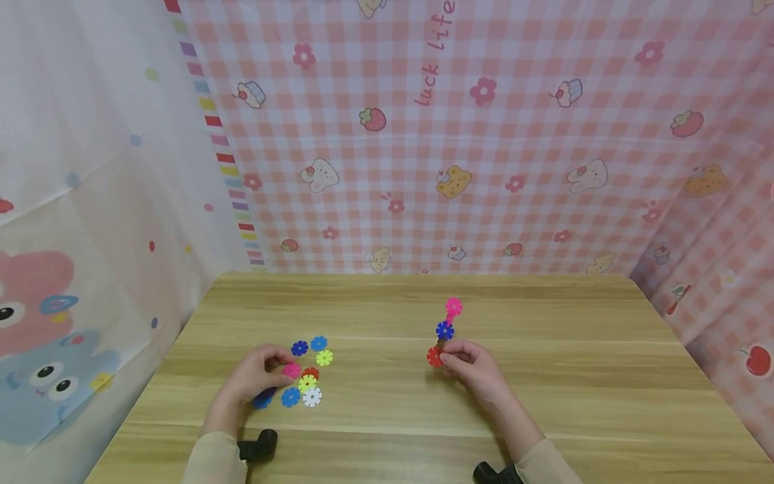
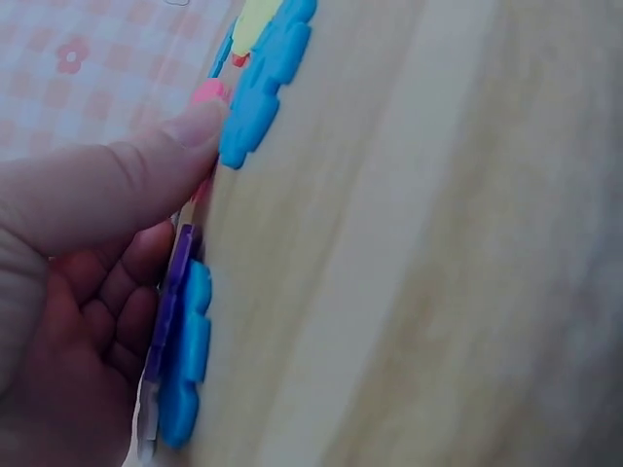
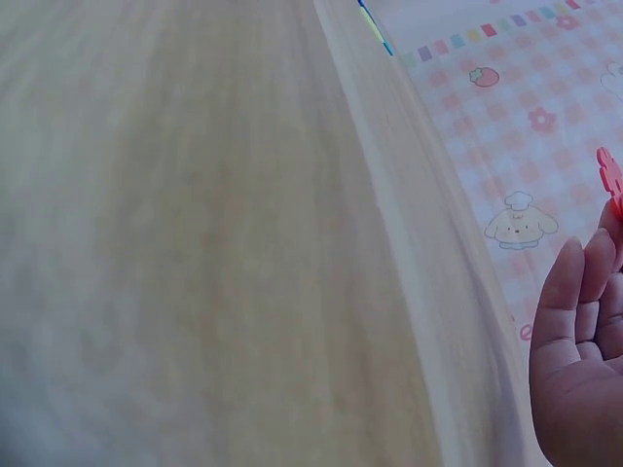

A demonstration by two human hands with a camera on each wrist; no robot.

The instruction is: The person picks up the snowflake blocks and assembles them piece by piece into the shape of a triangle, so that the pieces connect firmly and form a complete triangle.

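Two probably light, stiff rim-grabs: your left hand (image 1: 256,373) pinches a pink notched plastic disc (image 1: 291,371), right hand (image 1: 476,371) a red one (image 1: 433,357).

Bare left hand (image 1: 260,373): uncovered from fingertips to wrist; a smooth thumbnail and creased finger joints show in the left wrist view.
Bare right hand (image 1: 474,370): likewise uncovered; fine creases cross the fingers in the right wrist view.
Cream cloth left sleeve (image 1: 214,459): plain, matte, ending in a simple edge on the forearm, the wrist exposed beyond it.
Cream cloth right sleeve (image 1: 549,462): same pale colour and plain finish, cut off by the frame's bottom.
Black left wrist device (image 1: 259,446): compact, with a stubby, rounded end; a pale sliver shows beside it.
Black right wrist device (image 1: 497,473): rounded at one end, blockier at the other, partly out of frame.
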